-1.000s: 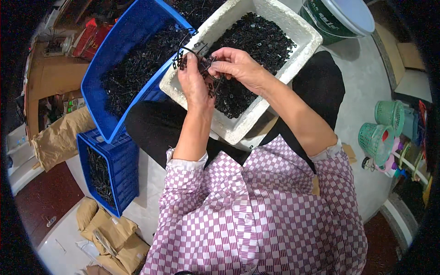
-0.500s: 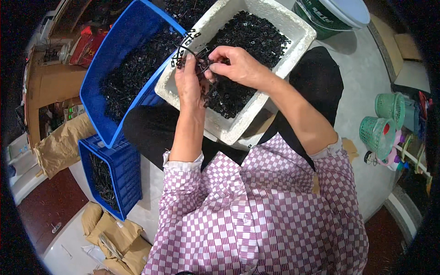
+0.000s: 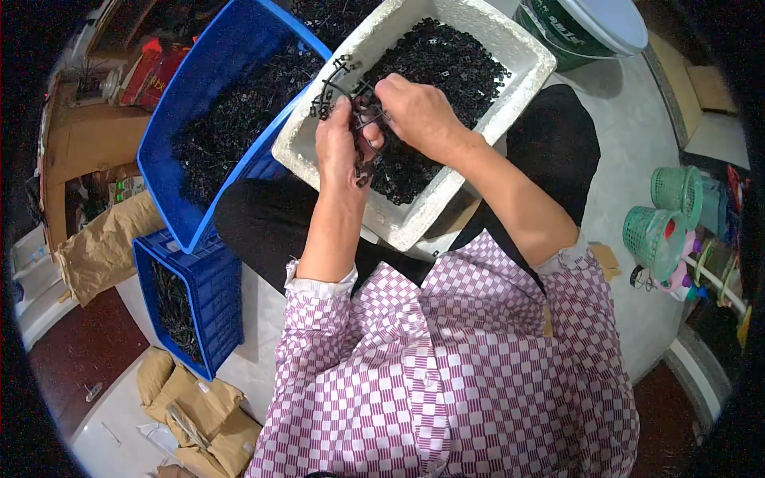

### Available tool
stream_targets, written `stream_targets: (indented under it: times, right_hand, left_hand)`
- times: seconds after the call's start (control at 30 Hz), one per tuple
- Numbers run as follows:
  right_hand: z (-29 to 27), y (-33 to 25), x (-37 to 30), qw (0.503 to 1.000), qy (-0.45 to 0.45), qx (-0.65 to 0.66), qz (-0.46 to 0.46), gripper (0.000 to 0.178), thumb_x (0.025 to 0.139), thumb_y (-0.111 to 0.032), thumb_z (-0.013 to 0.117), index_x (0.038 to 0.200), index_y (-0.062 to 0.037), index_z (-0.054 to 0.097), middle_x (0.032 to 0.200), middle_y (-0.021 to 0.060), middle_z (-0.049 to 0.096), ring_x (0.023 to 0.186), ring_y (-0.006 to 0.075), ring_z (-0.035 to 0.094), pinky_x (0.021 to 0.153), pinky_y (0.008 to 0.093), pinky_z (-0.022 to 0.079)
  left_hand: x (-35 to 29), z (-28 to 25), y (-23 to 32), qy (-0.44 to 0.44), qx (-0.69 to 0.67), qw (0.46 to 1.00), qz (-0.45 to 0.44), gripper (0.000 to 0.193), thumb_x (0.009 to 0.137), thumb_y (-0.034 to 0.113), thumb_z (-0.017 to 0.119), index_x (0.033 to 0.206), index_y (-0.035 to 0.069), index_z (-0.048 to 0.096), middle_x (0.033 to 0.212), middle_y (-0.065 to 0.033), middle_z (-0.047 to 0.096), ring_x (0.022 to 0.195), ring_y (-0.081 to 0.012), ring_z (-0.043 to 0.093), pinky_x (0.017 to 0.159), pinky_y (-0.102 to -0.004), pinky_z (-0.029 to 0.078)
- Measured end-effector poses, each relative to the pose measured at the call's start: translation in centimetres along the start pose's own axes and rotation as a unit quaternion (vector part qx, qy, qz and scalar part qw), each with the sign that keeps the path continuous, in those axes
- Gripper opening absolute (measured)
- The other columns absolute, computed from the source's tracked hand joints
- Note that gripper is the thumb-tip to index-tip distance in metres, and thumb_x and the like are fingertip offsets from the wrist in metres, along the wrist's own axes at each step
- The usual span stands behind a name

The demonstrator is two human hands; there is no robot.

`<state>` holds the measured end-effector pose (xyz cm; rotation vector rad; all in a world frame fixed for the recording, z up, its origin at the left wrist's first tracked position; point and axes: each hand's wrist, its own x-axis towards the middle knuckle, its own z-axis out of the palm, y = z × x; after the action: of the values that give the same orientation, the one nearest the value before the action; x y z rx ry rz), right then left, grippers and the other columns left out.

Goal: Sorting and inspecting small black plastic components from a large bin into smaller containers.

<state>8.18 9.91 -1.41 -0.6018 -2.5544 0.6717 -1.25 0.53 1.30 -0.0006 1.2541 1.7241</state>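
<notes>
Grey floor surrounds a seated person with a white foam box point(image 3: 510, 103) of small black parts on the lap. Both hands meet above its left edge: the left hand point(image 3: 339, 151) grips a curved black strip of parts point(image 3: 335, 76), the right hand point(image 3: 418, 111) pinches a piece on it. Pulled too hard, pieces could likely scatter past the box into the blue bin point(image 3: 171, 135) at left.

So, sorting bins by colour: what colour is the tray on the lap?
White; the foam tray of black parts shows clearly in the head view.
</notes>
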Motion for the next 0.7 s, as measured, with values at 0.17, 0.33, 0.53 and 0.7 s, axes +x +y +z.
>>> stream_targets:
  times: [0.17, 0.33, 0.53, 0.7]
  right_hand:
    - [1.0, 3.6, 0.4, 0.998, 0.049, -0.009, 0.035, 0.011, 0.078, -0.010, 0.056, 0.084, -0.0003, 0.054, 0.075, 0.0104, 0.056, 0.068, 0.0246, 0.059, 0.058, 0.0332, 0.046]
    - [-2.2, 0.7, 1.0, 0.830, -0.168, 0.484, 0.220, 0.016, 0.083, -0.020, 0.058, 0.082, -0.0037, 0.054, 0.070, 0.0021, 0.054, 0.064, 0.0095, 0.054, 0.053, 0.0229, 0.039]
    - [-1.6, -0.5, 0.3, 0.782, -0.171, 0.567, 0.197, 0.017, 0.085, -0.023, 0.056, 0.083, -0.0061, 0.056, 0.073, 0.0002, 0.054, 0.064, 0.0065, 0.050, 0.056, 0.0186, 0.036]
    - [-0.5, 0.1, 0.0, 0.628, 0.028, 0.665, 0.403, 0.013, 0.084, -0.020, 0.057, 0.084, -0.0074, 0.056, 0.077, -0.0010, 0.055, 0.067, 0.0066, 0.052, 0.056, 0.0195, 0.037]
  left_hand:
    - [-0.5, 0.5, 0.4, 0.008, 0.031, 0.999, 0.040, 0.017, 0.091, 0.022, 0.045, 0.089, 0.005, 0.048, 0.063, -0.0045, 0.052, 0.044, -0.0109, 0.047, 0.038, -0.0211, 0.040]
    - [-0.4, 0.3, 0.3, 0.026, 0.110, 0.990, 0.089, 0.015, 0.090, 0.022, 0.046, 0.089, 0.007, 0.048, 0.065, -0.0031, 0.053, 0.044, -0.0089, 0.046, 0.038, -0.0203, 0.039]
    - [-0.2, 0.5, -0.6, -0.006, 0.120, 0.983, 0.142, 0.016, 0.091, 0.023, 0.047, 0.088, 0.007, 0.048, 0.065, -0.0022, 0.053, 0.044, -0.0074, 0.045, 0.038, -0.0199, 0.038]
    - [-0.9, 1.3, -0.9, -0.003, 0.102, 0.987, 0.128, 0.017, 0.090, 0.024, 0.048, 0.087, 0.007, 0.048, 0.065, -0.0019, 0.053, 0.044, -0.0074, 0.045, 0.038, -0.0199, 0.038]
